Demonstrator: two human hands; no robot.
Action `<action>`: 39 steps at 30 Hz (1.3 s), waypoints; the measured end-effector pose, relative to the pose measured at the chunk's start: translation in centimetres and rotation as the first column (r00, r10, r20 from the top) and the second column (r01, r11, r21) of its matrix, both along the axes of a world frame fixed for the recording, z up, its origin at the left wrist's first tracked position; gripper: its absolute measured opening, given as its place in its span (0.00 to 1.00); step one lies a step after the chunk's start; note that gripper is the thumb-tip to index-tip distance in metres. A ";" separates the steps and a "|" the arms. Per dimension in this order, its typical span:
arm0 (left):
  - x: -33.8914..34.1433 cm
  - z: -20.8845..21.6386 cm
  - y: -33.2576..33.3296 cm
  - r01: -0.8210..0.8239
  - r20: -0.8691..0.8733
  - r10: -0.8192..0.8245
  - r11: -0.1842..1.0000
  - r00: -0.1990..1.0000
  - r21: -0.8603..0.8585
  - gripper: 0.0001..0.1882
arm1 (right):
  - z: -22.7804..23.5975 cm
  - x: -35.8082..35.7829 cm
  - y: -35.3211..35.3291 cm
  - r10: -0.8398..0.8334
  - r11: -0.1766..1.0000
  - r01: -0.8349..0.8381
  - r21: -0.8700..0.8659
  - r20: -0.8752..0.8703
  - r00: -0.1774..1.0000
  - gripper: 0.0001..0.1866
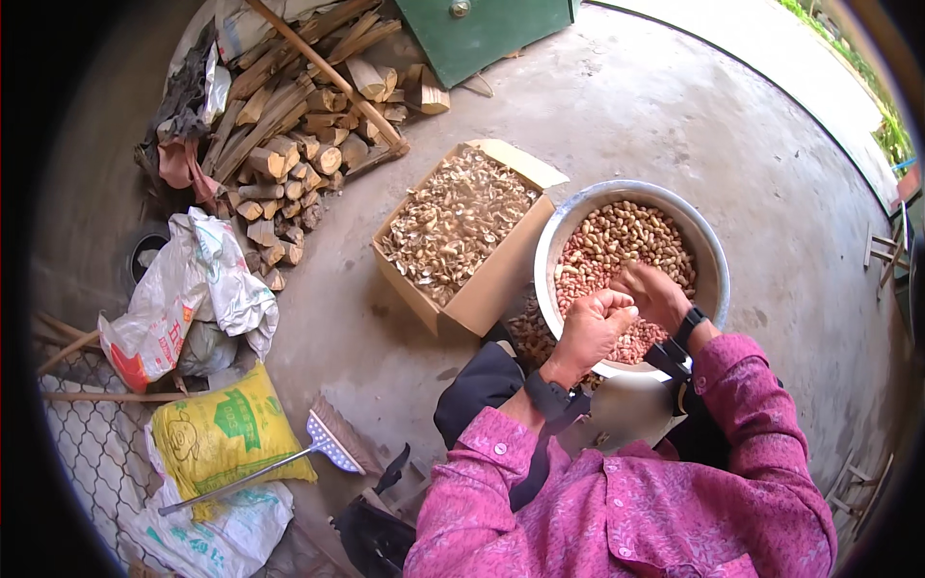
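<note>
A wide metal basin (714, 252) stands before my knees. Unshelled peanuts (638, 229) fill its far part, and reddish shelled kernels (578, 274) lie at its left and near side. Over the basin, my left hand (594, 332) is closed, thumb pressed against the curled fingers. My right hand (655, 296) is beside it, its fingers bent in toward the left hand. Whatever they pinch is hidden by the fingers. Left of the basin sits an open cardboard box (503, 272) heaped with peanut shells (461, 214).
Several loose peanuts (529, 332) lie on the floor between box and basin. Stacked firewood (289, 159) and a green metal box (496, 34) are farther back. At left are plastic bags (207, 279), a yellow sack (226, 429) and a broom (332, 441).
</note>
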State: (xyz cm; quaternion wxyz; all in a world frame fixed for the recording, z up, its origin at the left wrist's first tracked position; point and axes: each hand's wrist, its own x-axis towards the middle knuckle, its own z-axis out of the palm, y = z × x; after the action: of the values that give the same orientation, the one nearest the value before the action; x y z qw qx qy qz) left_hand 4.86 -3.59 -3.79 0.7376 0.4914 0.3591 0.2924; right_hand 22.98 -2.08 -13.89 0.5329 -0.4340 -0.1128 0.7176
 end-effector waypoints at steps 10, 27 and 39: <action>-3.0 -1.0 0.6 -0.103 0.063 0.109 0.990 0.992 -0.093 0.07 | 6.0 -6.4 5.4 0.133 0.981 -0.109 0.162 -0.148 0.980 0.27; 0.0 0.7 3.3 -0.222 0.375 0.474 0.807 0.797 -0.548 0.15 | 13.7 -1.2 -5.0 0.118 0.878 -0.369 0.304 0.609 0.784 0.17; 6.5 0.0 2.5 -0.228 0.283 0.470 0.766 0.836 -0.601 0.19 | 11.1 -0.7 -7.5 -0.229 0.857 -0.273 0.437 0.798 0.558 0.13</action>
State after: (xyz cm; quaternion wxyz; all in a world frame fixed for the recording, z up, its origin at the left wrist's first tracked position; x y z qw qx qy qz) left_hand 11.39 -1.06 -3.83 0.8354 0.1094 0.3476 0.4114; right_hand 22.30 -9.63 -2.78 0.5016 -0.5587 -0.5426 0.3765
